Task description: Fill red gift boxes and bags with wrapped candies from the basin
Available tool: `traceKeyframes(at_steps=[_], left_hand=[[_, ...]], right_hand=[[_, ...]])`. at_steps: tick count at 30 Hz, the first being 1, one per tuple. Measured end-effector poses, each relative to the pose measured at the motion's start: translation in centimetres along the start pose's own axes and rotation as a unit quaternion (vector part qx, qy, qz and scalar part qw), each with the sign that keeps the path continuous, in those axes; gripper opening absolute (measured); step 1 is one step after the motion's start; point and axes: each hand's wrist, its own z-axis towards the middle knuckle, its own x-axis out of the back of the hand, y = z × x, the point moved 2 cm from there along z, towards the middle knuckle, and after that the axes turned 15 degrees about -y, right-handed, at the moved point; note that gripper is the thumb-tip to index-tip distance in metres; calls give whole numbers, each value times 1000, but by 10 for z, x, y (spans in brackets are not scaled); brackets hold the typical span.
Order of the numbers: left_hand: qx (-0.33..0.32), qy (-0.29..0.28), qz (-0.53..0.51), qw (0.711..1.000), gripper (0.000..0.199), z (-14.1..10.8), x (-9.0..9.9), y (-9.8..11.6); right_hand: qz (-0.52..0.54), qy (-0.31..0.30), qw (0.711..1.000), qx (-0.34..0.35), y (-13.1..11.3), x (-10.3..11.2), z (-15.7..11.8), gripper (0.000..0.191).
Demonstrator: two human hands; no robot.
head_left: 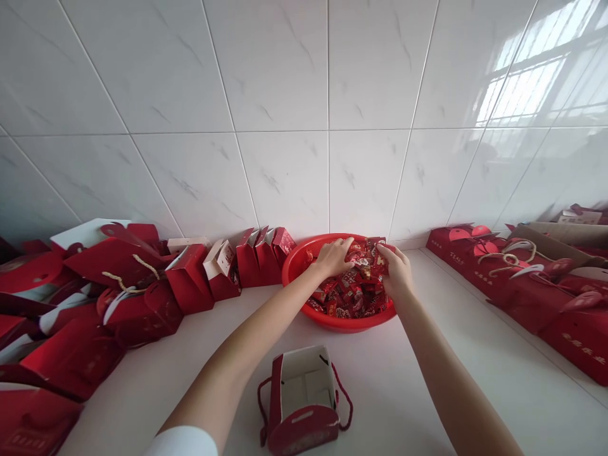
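Observation:
A red plastic basin [339,324] full of small red wrapped candies [349,294] stands against the wall. My left hand [334,256] reaches over its back, fingers bent around a wrapped candy [360,261] with white lettering. At the basin's right side my right hand [398,271] has its thumb on top of red candy packets [379,263] and its fingers curled behind them, partly hidden. Between my forearms, nearer to me, an open red gift box [304,437] with dark red rope handles shows its bare white inside.
Red gift boxes [190,278] crowd the left side, some with rope handles, and small red boxes [259,259] line the wall beside the basin. More red boxes [527,291] stand in a row at right. White marbled tiles [285,177] rise behind the white tabletop [394,380].

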Motion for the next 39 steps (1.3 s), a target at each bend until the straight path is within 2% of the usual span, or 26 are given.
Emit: traceKeyframes(at_steps=[2, 5, 6, 9, 11, 13, 14, 15, 17, 20, 22, 24, 29, 34, 39], left_hand=[[-16, -10, -20, 1000, 54, 6, -2, 1], [-38, -17, -68, 997, 21, 13, -2, -3], [-44, -11, -88, 995, 18, 14, -1, -6], [-84, 23, -172, 981, 30, 13, 5, -9], [-149, 32, -295, 943, 36, 10, 8, -8], [-206, 4, -409, 889, 41, 8, 9, -4], [-218, -17, -441, 871, 42, 8, 8, -3], [-214, -33, -447, 868, 42, 8, 8, -2], [-168, -32, -408, 897, 37, 8, 7, -5], [-78, -5, -302, 950, 34, 9, 4, -17], [-44, -13, -247, 968, 27, 9, 1, -26], [-27, -39, -202, 978, 22, 10, -3, -32], [-6, -79, -96, 992, 38, 15, -10, -30], [-6, -86, -38, 996, 17, 13, -11, -22], [-10, -58, -41, 997, 5, 2, 1, -22]], right_hand=[[-7, -3, 1000, -3, 0, 0, 0, 20], [-15, -7, 1000, -2, -1, 0, -1, 20], [-19, -9, 1000, 0, -1, -1, -1, 21], [-27, -27, 999, 5, -1, -3, -2, 24], [-27, -55, 998, 2, -1, -5, -4, 27], [-25, -94, 995, -4, -1, -8, -5, 29], [-26, -108, 994, -5, -1, -8, -6, 29], [-28, -113, 993, -5, -1, -9, -7, 29], [-34, -91, 995, 2, -2, -7, -6, 27], [-34, -19, 999, 17, -3, -4, -5, 24], [-30, 8, 999, 18, -3, -3, -4, 22], [-33, 14, 999, 17, -3, -2, -4, 21], [-32, 6, 999, 20, -3, -3, -5, 20], [-34, 4, 999, 16, -2, -3, -5, 22], [-25, 0, 999, 23, -3, -4, -5, 23]])
